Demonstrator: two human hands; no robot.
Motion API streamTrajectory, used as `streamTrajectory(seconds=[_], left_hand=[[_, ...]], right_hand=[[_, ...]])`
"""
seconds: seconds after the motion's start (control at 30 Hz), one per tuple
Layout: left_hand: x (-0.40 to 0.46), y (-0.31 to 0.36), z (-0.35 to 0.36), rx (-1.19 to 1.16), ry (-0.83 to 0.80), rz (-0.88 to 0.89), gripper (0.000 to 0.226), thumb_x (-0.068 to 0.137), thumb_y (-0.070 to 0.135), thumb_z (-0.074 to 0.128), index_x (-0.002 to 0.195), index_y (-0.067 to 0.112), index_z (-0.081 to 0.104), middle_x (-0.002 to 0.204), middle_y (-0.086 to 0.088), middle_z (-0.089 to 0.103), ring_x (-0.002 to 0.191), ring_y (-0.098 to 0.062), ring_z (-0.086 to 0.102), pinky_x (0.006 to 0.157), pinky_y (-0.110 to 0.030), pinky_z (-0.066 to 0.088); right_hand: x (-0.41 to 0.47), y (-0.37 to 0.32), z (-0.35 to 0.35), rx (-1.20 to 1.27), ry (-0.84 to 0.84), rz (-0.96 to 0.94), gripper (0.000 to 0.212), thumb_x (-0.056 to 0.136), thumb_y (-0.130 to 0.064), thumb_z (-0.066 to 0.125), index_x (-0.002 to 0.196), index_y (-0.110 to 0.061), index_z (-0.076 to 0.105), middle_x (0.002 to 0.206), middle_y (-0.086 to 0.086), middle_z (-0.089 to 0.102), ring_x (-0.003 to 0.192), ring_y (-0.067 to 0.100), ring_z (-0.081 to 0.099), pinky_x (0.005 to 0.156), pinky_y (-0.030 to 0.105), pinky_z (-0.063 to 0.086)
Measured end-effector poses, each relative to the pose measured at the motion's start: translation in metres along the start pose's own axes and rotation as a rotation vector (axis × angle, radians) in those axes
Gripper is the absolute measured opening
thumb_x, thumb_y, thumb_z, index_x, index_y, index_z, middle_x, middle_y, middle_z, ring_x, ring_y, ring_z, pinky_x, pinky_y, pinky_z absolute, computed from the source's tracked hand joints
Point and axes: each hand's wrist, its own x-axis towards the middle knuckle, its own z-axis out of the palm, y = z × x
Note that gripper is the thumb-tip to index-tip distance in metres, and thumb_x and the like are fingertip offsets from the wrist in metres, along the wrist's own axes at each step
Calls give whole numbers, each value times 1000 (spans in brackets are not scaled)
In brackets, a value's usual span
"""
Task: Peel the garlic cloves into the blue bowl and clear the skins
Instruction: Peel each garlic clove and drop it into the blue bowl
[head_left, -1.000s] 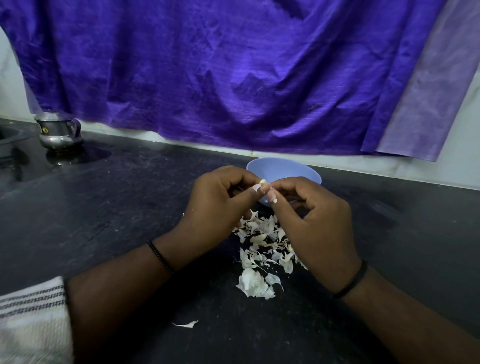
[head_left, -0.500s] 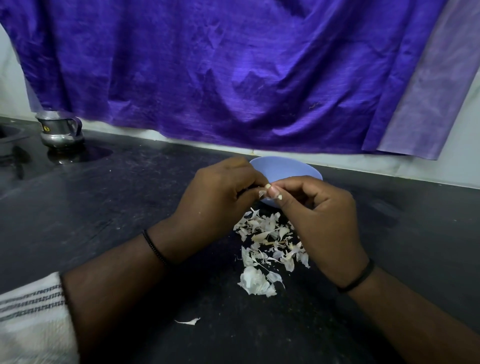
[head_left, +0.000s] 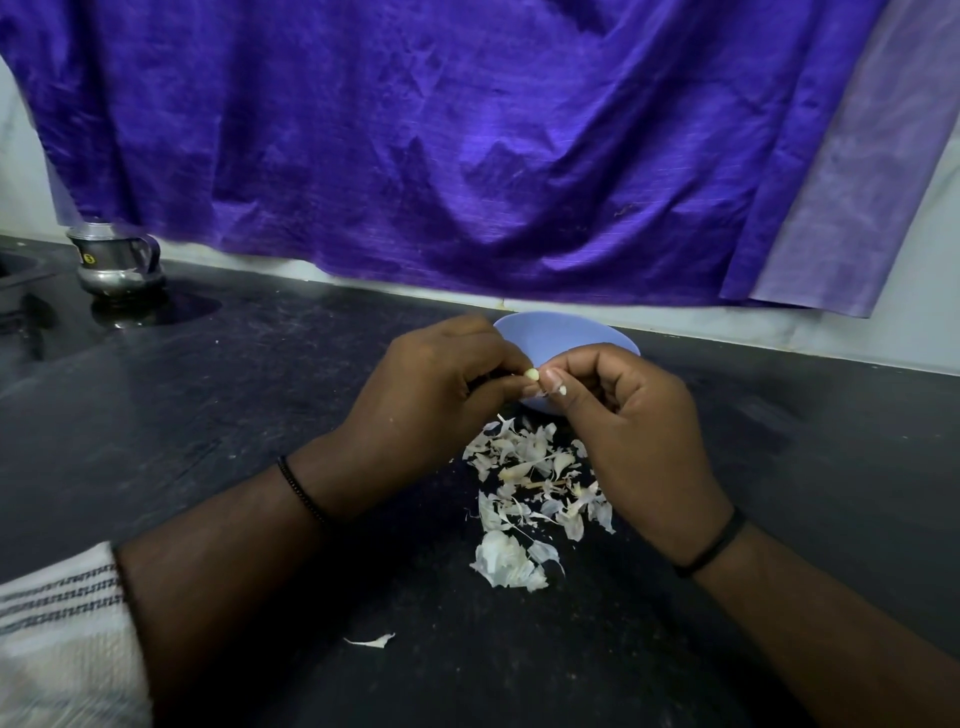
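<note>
My left hand (head_left: 431, 395) pinches a small pale garlic clove (head_left: 531, 373) between thumb and fingers, just in front of the blue bowl (head_left: 571, 338). My right hand (head_left: 639, 431) meets it from the right, thumb and forefinger pinching a shred of skin at the clove's tip. Both hands hover above a heap of white garlic skins (head_left: 535, 488) on the black counter. The bowl's inside is mostly hidden by my hands.
One stray skin flake (head_left: 371, 642) lies nearer to me on the counter (head_left: 260, 415). A steel jug (head_left: 114, 260) stands at the far left by a sink edge. A purple cloth (head_left: 441, 145) hangs on the wall behind the bowl.
Both hands rose slightly and the right hand's fingers opened out a little. More of the bare clove shows between the fingertips now.
</note>
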Motion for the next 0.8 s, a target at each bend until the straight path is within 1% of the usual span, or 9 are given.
streamTrajectory(seconds=[0.1,0.2,0.27,0.4,0.53,0.63,0.7,0.73,0.8], left_hand=[[-1,2,0,-34,-22,-21,13,86,22,74,94,12,75,82,3,66,71,-8,61,60,-30,51],[-2,3,3,-57,-13,-35,11,86,20,74,94,13,75,82,4,66,72,-9,61,61,-29,50],[-3,4,5,-90,-2,-50,9,86,17,76,94,13,75,82,3,66,72,-9,62,61,-26,50],[-5,6,8,-120,32,-84,8,84,12,78,92,11,75,80,4,65,71,-8,62,61,-17,47],[-8,10,14,-200,100,-154,5,83,14,76,87,11,76,77,2,66,68,-11,62,60,-14,45],[-11,14,19,-303,138,-258,4,83,16,77,86,14,77,77,3,67,67,-13,63,59,-18,48],[-12,16,22,-373,157,-328,5,82,20,74,87,17,77,76,3,68,65,-16,64,57,-28,53],[-12,17,22,-400,152,-361,6,83,19,72,87,17,76,76,2,69,63,-17,65,57,-32,55],[-12,18,22,-476,116,-430,6,87,18,71,88,14,75,75,-1,70,60,-21,66,50,-33,54]], right_hand=[[1,1,0,-52,-32,-1,7,96,-17,64,92,-16,70,84,-6,73,81,12,70,74,36,59],[0,0,1,-67,-26,10,7,96,-16,63,91,-16,69,82,-4,72,79,12,69,72,35,59],[-1,-2,2,-60,-17,23,8,95,-17,63,90,-16,68,81,-4,72,78,12,69,72,34,59],[-3,-7,4,-40,6,61,12,88,-29,60,86,-18,67,79,-4,71,75,9,68,66,26,57],[-4,-8,6,-25,26,90,11,90,-27,62,85,-18,66,76,-2,71,70,13,67,62,30,56],[-5,-8,9,-10,53,108,12,88,-29,62,84,-19,66,75,-2,70,69,15,66,63,37,58],[-4,-8,9,-10,79,108,9,88,-27,63,84,-19,65,75,-1,70,69,17,67,63,39,58],[-4,-7,8,-18,96,94,8,89,-25,64,85,-18,65,75,-2,70,69,15,67,62,36,58],[-3,-6,6,-103,119,12,8,90,-22,64,85,-15,64,71,-8,66,67,4,63,60,20,51]])
